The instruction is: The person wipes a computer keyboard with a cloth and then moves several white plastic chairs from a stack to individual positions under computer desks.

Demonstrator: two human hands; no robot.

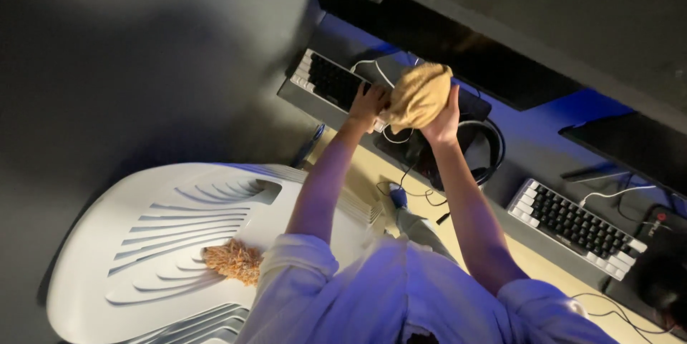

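Along dim desk, keyboards, headset, white chair

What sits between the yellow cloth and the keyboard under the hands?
Nothing visible does. The right hand presses the yellow cloth down at the keyboard's right end, and the left hand rests on the keys beside it.
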